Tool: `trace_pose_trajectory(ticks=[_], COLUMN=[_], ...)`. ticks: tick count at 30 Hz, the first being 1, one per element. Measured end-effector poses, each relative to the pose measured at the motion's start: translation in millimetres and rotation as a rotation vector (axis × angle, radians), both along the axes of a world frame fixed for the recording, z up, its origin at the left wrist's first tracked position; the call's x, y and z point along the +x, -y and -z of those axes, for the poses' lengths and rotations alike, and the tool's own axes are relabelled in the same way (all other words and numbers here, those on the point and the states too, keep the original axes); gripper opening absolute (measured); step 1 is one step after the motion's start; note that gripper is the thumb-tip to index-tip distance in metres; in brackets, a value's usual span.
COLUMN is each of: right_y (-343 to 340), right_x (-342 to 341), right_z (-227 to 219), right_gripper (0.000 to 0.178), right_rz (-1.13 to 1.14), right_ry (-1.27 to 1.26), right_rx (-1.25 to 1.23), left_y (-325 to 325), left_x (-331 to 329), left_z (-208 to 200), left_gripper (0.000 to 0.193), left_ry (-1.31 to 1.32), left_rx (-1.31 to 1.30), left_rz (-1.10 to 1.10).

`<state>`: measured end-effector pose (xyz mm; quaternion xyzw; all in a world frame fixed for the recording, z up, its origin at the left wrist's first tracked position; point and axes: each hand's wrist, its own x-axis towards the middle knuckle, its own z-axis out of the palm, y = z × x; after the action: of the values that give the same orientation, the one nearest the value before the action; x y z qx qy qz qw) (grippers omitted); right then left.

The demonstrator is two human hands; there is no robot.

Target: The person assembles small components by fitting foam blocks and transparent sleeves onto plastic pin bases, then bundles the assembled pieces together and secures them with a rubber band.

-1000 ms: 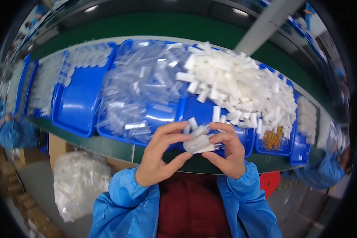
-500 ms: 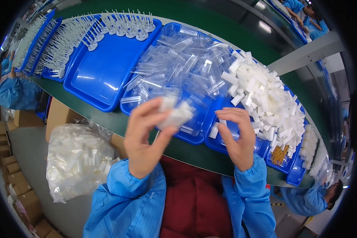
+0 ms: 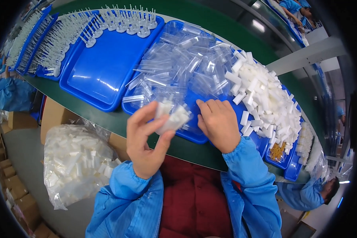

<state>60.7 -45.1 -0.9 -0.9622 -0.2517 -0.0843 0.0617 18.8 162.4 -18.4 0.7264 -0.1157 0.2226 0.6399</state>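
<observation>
My left hand (image 3: 146,144) grips a small cluster of white plastic pieces (image 3: 177,118) between thumb and fingers, slightly blurred. It is held over the near edge of a blue tray (image 3: 196,137) heaped with transparent plastic sleeves (image 3: 178,59). Close to its right, my right hand (image 3: 221,125) is above the same tray's right side, back of the hand up and fingers curled. What its fingertips pinch, if anything, is hidden. Right of it rises a big heap of white rectangular pieces (image 3: 261,93).
Trays of white stemmed parts (image 3: 55,43) line the far left; another blue tray (image 3: 103,67) holds some along its far end. Yellow rubber bands (image 3: 277,151) lie near right. A bag of white pieces (image 3: 77,162) stands below the table's left. Co-workers sit around.
My right hand has moved left from beside the white heap to the sleeve tray, its fingers now curled. My left hand still holds the white pieces in nearly the same place.
</observation>
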Motion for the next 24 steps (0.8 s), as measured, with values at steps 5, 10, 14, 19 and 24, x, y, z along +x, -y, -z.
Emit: trace_pose_trajectory(ticks=[5, 10, 14, 19, 24], right_y=[28, 47, 59, 63, 71], right_x=[-10, -33, -51, -63, -68], right_z=[-21, -32, -33, -36, -38], right_gripper=[0.034, 0.051, 0.052, 0.048, 0.046], right_rz=[0.208, 0.425, 0.392, 0.452, 0.470], right_ry=[-0.427, -0.601, -0.635, -0.489, -0.374], right_rx=[0.945, 1.821, 1.876, 1.813, 1.697], left_y=[16, 40, 57, 69, 77], left_x=[-7, -8, -12, -11, -14], left_z=[-13, -11, -12, -14, -17], left_gripper=[0.034, 0.030, 0.031, 0.029, 0.029], left_ry=[-0.070, -0.151, -0.305, -0.366, -0.374], left_rx=[0.053, 0.092, -0.037, -0.057, -0.020], left_rz=[0.215, 0.401, 0.524, 0.567, 0.564])
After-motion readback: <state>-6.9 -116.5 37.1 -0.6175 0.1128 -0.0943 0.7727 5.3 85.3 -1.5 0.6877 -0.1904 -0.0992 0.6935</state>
